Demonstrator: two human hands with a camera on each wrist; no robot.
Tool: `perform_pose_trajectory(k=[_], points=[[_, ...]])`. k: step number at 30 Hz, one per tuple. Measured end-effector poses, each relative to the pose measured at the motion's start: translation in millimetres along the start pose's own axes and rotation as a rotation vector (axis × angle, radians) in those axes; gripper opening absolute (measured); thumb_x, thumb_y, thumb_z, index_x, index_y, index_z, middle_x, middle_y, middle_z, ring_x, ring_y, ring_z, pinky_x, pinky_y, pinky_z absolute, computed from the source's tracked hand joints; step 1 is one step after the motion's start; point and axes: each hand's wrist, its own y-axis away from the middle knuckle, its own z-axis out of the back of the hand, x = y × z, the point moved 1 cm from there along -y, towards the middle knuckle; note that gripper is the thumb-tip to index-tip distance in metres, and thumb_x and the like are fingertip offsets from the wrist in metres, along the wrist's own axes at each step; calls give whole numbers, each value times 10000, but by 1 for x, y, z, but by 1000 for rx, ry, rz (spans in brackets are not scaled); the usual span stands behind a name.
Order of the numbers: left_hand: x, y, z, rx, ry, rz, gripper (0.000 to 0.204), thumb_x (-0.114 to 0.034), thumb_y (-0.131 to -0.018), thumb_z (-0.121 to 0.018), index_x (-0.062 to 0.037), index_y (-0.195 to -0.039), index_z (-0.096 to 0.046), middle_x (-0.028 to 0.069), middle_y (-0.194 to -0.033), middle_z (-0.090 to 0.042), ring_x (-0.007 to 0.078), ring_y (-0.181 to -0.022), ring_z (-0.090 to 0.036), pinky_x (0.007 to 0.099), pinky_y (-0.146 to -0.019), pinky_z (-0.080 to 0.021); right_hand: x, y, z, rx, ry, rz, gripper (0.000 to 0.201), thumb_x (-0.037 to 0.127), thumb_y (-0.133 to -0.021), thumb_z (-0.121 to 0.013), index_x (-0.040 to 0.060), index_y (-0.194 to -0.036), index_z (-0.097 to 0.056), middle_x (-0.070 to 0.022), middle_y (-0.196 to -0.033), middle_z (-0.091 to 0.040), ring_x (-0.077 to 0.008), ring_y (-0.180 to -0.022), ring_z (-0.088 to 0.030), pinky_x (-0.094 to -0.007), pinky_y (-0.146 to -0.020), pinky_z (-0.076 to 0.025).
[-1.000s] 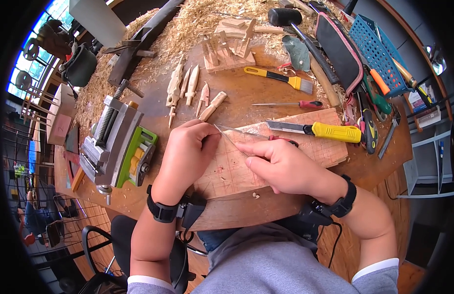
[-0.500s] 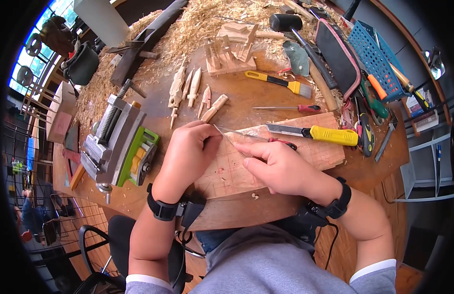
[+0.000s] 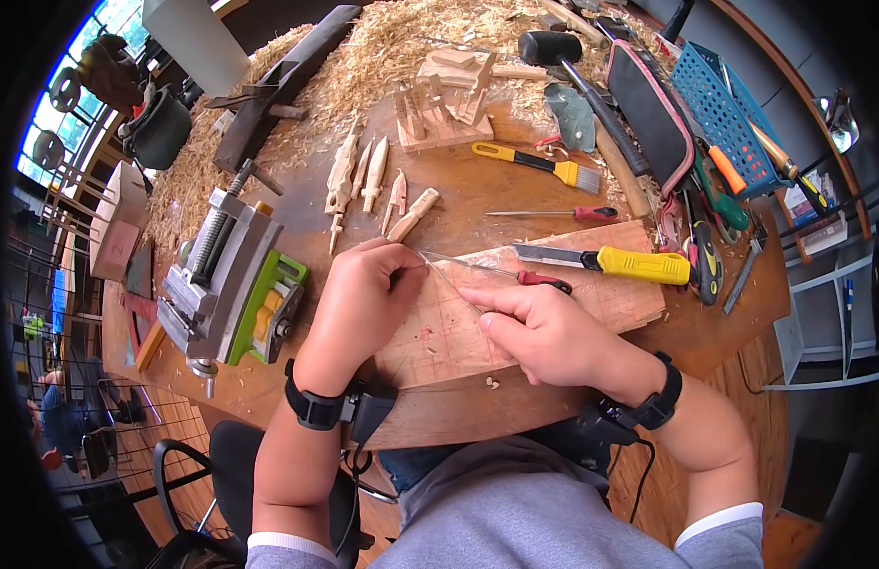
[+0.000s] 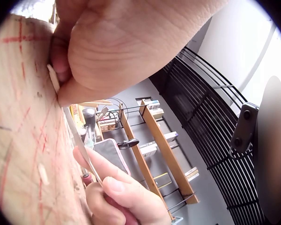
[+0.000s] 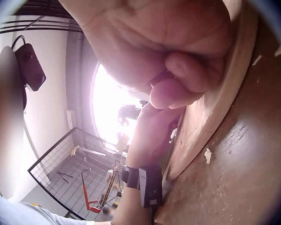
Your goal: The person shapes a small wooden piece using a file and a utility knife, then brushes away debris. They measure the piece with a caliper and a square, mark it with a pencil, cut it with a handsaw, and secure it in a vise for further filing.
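Note:
My left hand (image 3: 368, 294) rests over the marked wooden board (image 3: 439, 346), its thumb and finger pinching a small pale wood piece (image 4: 53, 77). My right hand (image 3: 548, 332) grips a thin metal tool; its narrow blade (image 3: 449, 284) slants up and left to the left fingertips. The left wrist view shows the blade (image 4: 75, 131) running from the right hand (image 4: 126, 197) toward the wood piece; whether they touch is unclear. Curled fingers hide the tool's handle in the right wrist view. Just beyond the hands, a red-and-black-handled tool (image 3: 544, 281) lies on the board.
A yellow utility knife (image 3: 638, 266) lies on the board's right part. Beyond are a brush (image 3: 544, 166), a slim tool (image 3: 591, 213) and carved wood pieces (image 3: 373, 175). A vise (image 3: 231, 275) stands left; a blue basket (image 3: 724, 119) and mallet (image 3: 550, 47) are back right.
My right hand has shifted slightly right and downward in the head view, with more of the thin blade showing between the hands. The left hand has barely moved.

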Motion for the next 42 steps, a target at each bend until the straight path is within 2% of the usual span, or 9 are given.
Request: perform_pose_trajectory(k=[17, 20, 21, 24, 27, 28, 34, 38, 42], points=[[0, -1, 1, 14, -17, -48, 53, -13, -816, -672, 29, -847, -682, 182, -811, -657, 342, -760, -653, 381, -684, -518, 1, -5, 1, -4, -50, 6, 441, 159, -1028, -470, -3, -1438, -466, 22, -682, -540, -48, -457, -483, -218, -431, -420], [3, 1, 4, 32, 62, 19, 64, -30, -864, -678, 30, -879, -660, 97, -825, -654, 193, -753, -625, 306, -679, -484, 13, 8, 5, -165, -211, 33, 342, 171, -1027, -506, -28, -1301, -552, 8, -715, -560, -48, -454, -483, -207, -419, -391], [3, 2, 3, 14, 69, 9, 64, -30, -864, -678, 30, -879, -660, 97, -825, -654, 193, -753, -625, 306, -679, -484, 14, 10, 10, -167, -190, 40, 342, 171, -1027, -506, -28, -1301, -552, 8, -715, -560, -48, -454, -483, -207, -419, -391], [0, 6, 1, 143, 634, 161, 125, -128, -977, -630, -5, -996, -636, -20, -917, -589, 45, -844, -511, 220, -706, -430, 13, 10, 16, -178, -169, 56, 247, 215, -969, -636, 26, -1128, -628, 21, -771, -572, -24, -556, -466, -204, -492, -408], [-5, 7, -2, 233, 907, 124, 98, -126, -989, -603, -32, -1008, -624, -15, -942, -616, 67, -844, -540, 233, -758, -445, 18, 4, 7, -250, -108, 241, 215, 183, -951, -657, 42, -1113, -645, 46, -805, -567, -9, -667, -470, -191, -584, -419], [-11, 7, 0, 252, 944, 164, 134, -157, -1005, -588, -28, -1012, -623, -5, -929, -619, 78, -841, -546, 237, -774, -452, 20, 1, 5, -251, -118, 245, 199, 134, -930, -676, 48, -1107, -653, 56, -829, -557, -5, -734, -458, -181, -648, -416], [-6, 11, 1, 376, 1074, 252, 211, -218, -1028, -568, -21, -1077, -625, -17, -892, -631, 56, -802, -571, 226, -724, -486, 21, -12, -5, -257, -87, 500, 148, 76, -921, -676, 50, -1064, -648, 21, -866, -573, -18, -700, -461, -175, -635, -412], [-8, 11, 0, 428, 1155, 271, 215, -226, -1030, -564, -24, -1076, -624, -12, -894, -632, 51, -784, -568, 215, -705, -487, 31, -12, -3, -210, -80, 512, 115, 74, -931, -665, 47, -1042, -644, 11, -862, -581, -23, -702, -486, -178, -636, -420], [-14, 11, 3, 363, 1048, 286, 173, -168, -994, -625, -18, -1079, -639, -11, -885, -630, 52, -786, -568, 214, -697, -476, 25, -14, 2, -195, -96, 367, 132, 90, -945, -656, 11, -1047, -633, -7, -880, -598, -36, -767, -567, -195, -664, -465]])
